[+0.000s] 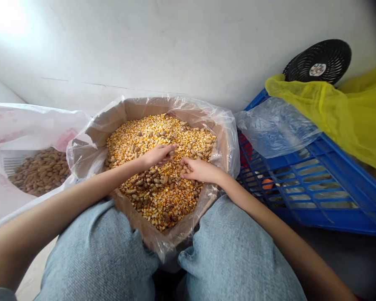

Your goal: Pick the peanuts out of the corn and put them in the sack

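A plastic-lined cardboard box (228, 125) stands between my knees, full of yellow corn kernels (156, 123) with unshelled peanuts (147, 179) scattered and heaped among them. Over the middle of the corn is my left hand (158, 155), its fingers closed on a peanut (171, 154) that shows at the fingertips. My right hand (200, 170) is just to the right and a little lower. Its fingers curl around several peanuts (184, 169), partly hidden by the thumb and fingers. The two hands are close together but apart.
On the left lies a white sack (34, 121), open over more peanuts (47, 169). A blue plastic crate (316, 179) stands on the right, with clear plastic (278, 125), yellow mesh (326, 108) and a black round basket (322, 58) on top. A white wall (175, 46) rises behind.
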The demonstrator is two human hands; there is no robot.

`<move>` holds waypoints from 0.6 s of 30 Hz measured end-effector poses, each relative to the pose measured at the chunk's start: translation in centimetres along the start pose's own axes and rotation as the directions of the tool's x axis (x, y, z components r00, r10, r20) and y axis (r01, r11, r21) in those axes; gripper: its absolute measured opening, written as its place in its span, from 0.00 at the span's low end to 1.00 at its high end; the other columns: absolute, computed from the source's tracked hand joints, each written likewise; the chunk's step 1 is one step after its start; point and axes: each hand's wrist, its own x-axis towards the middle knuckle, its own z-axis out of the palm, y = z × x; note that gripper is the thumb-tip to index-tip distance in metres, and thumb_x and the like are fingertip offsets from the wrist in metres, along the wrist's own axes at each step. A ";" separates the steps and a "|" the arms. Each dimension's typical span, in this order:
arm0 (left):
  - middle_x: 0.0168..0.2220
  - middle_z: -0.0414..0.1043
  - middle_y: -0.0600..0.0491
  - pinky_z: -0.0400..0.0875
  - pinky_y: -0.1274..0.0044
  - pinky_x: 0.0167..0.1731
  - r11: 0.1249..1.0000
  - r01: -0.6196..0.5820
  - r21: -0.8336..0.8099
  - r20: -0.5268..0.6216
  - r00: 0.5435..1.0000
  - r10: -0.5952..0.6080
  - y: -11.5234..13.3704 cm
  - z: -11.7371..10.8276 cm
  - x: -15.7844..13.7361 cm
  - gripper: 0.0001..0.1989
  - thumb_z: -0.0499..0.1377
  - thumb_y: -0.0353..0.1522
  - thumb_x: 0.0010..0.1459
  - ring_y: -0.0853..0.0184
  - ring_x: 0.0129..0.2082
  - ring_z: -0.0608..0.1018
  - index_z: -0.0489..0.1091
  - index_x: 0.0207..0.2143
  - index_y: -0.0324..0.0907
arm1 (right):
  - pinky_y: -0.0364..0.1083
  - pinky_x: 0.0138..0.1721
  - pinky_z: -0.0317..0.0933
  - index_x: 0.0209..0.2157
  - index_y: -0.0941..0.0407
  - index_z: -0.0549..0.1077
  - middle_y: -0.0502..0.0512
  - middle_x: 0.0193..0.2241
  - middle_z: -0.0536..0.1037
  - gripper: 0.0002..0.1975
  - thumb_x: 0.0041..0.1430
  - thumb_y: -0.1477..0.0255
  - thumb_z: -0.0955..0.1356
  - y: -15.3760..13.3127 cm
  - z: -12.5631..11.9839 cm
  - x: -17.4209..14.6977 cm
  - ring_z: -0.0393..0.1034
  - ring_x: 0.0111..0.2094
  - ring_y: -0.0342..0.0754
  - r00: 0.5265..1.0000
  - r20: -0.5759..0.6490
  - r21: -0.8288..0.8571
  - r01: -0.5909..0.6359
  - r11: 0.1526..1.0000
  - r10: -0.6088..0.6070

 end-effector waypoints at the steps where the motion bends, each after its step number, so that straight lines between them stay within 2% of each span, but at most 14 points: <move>1: 0.12 0.43 0.60 0.43 0.82 0.11 0.996 -0.011 -0.088 -0.011 1.000 0.010 0.3 -0.3 -0.1 0.21 0.47 0.46 0.51 0.79 0.10 0.50 0.50 0.16 0.41 | 0.41 0.29 0.54 0.40 0.58 0.62 0.53 0.30 0.70 0.17 0.48 0.66 0.65 0.1 0.0 0.0 0.64 0.30 0.45 1.000 -0.018 0.060 0.009 0.998 -0.008; 4: 0.13 0.41 0.61 0.41 0.83 0.10 0.948 -0.039 -0.317 -0.081 0.997 0.014 0.9 -1.3 -0.2 0.20 0.46 0.44 0.53 0.79 0.10 0.47 0.49 0.17 0.41 | 0.41 0.32 0.56 0.40 0.57 0.61 0.53 0.32 0.69 0.18 0.48 0.63 0.65 0.2 -0.1 0.0 0.64 0.33 0.45 0.997 -0.065 0.304 0.048 0.951 -0.030; 7: 0.12 0.38 0.62 0.40 0.84 0.09 0.878 -0.030 -0.477 -0.138 0.990 -0.041 1.2 -2.1 -0.2 0.18 0.43 0.42 0.55 0.78 0.10 0.46 0.48 0.18 0.41 | 0.43 0.36 0.58 0.41 0.56 0.60 0.54 0.36 0.69 0.20 0.47 0.62 0.65 0.3 0.0 0.1 0.64 0.38 0.46 0.993 -0.116 0.540 0.080 0.838 -0.020; 9: 0.12 0.37 0.62 0.40 0.84 0.08 0.849 -0.022 -0.528 -0.149 0.987 -0.066 1.5 -2.3 -0.3 0.19 0.41 0.43 0.56 0.77 0.10 0.45 0.47 0.18 0.41 | 0.44 0.39 0.58 0.42 0.56 0.59 0.55 0.37 0.69 0.22 0.46 0.62 0.66 0.4 0.0 0.2 0.64 0.40 0.47 0.989 -0.146 0.622 0.081 0.779 0.013; 11: 0.12 0.37 0.62 0.41 0.84 0.08 0.844 -0.041 -0.535 -0.167 0.984 -0.058 2.0 -2.5 -0.7 0.20 0.40 0.45 0.56 0.77 0.10 0.46 0.46 0.18 0.41 | 0.45 0.39 0.59 0.43 0.55 0.59 0.55 0.38 0.69 0.24 0.45 0.61 0.66 0.6 0.2 0.4 0.64 0.41 0.48 0.984 -0.170 0.650 0.076 0.756 0.047; 13: 0.12 0.39 0.62 0.42 0.84 0.09 0.853 -0.136 -0.504 -0.269 0.963 -0.005 2.7 -3.4 -1.7 0.21 0.39 0.47 0.55 0.78 0.10 0.47 0.47 0.18 0.41 | 0.44 0.37 0.61 0.43 0.54 0.60 0.55 0.38 0.69 0.24 0.44 0.59 0.66 0.6 0.3 0.5 0.65 0.41 0.48 0.980 -0.183 0.652 0.063 0.756 0.076; 14: 0.13 0.40 0.62 0.43 0.84 0.09 0.858 -0.216 -0.466 -0.372 0.928 0.032 3.0 -4.3 -2.5 0.21 0.40 0.48 0.54 0.78 0.10 0.48 0.49 0.19 0.41 | 0.44 0.35 0.61 0.42 0.54 0.60 0.55 0.37 0.69 0.24 0.44 0.59 0.66 0.6 0.3 0.5 0.65 0.40 0.49 0.979 -0.181 0.648 0.051 0.760 0.088; 15: 0.13 0.41 0.62 0.44 0.84 0.09 0.862 -0.305 -0.404 -0.500 0.863 0.071 3.2 -5.5 -3.6 0.21 0.40 0.48 0.54 0.78 0.10 0.49 0.50 0.19 0.41 | 0.44 0.34 0.62 0.42 0.54 0.60 0.55 0.36 0.70 0.24 0.44 0.58 0.66 0.6 0.2 0.5 0.66 0.40 0.49 0.980 -0.172 0.646 0.038 0.763 0.097; 16: 0.13 0.42 0.62 0.45 0.84 0.09 0.870 -0.379 -0.316 -0.630 0.769 0.106 3.4 -7.0 -5.0 0.21 0.40 0.48 0.54 0.78 0.10 0.50 0.50 0.20 0.41 | 0.44 0.32 0.62 0.42 0.53 0.60 0.56 0.35 0.70 0.24 0.43 0.58 0.66 0.6 0.2 0.5 0.66 0.39 0.50 0.983 -0.154 0.646 0.023 0.763 0.101; 17: 0.13 0.43 0.62 0.46 0.84 0.09 0.883 -0.420 -0.210 -0.743 0.655 0.134 3.4 -8.9 -6.8 0.21 0.41 0.49 0.53 0.78 0.10 0.51 0.51 0.20 0.41 | 0.44 0.32 0.63 0.42 0.53 0.60 0.56 0.34 0.71 0.25 0.43 0.57 0.66 0.6 0.2 0.5 0.67 0.38 0.50 0.986 -0.133 0.651 0.008 0.759 0.103; 18: 0.13 0.44 0.62 0.48 0.84 0.10 0.904 -0.416 -0.098 -0.825 0.542 0.159 3.2 -10.8 -8.7 0.21 0.41 0.49 0.53 0.78 0.11 0.52 0.52 0.21 0.41 | 0.45 0.31 0.63 0.41 0.53 0.60 0.56 0.33 0.71 0.25 0.42 0.56 0.66 0.6 0.3 0.6 0.67 0.37 0.51 0.988 -0.111 0.658 -0.007 0.753 0.106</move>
